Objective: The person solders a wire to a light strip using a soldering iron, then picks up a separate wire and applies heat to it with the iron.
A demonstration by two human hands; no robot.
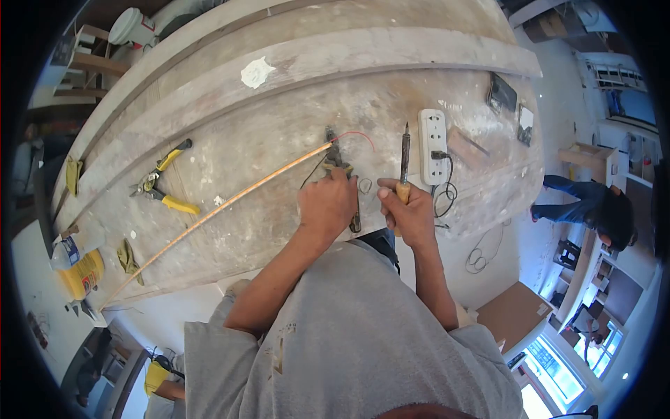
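Observation:
My right hand (412, 213) grips a soldering iron (405, 155) by its wooden handle, its dark tip pointing away from me. My left hand (326, 202) is closed, fingers curled at a dark long tool (333, 143) lying on the worktable; what they hold is hidden. A long thin orange-yellow strip (251, 190) runs from the near left edge to that tool, and a red wire (363, 134) curves from its far end. Between my hands lies a small loop of thin wire (364, 186).
A white power strip (433, 129) with a plugged black cord lies right of the iron. Yellow-handled snips (167, 199), a glove (127, 260) and a yellow jug (82, 274) are on the left. Long boards (391, 46) cross the far side. A person (593, 209) stands at right.

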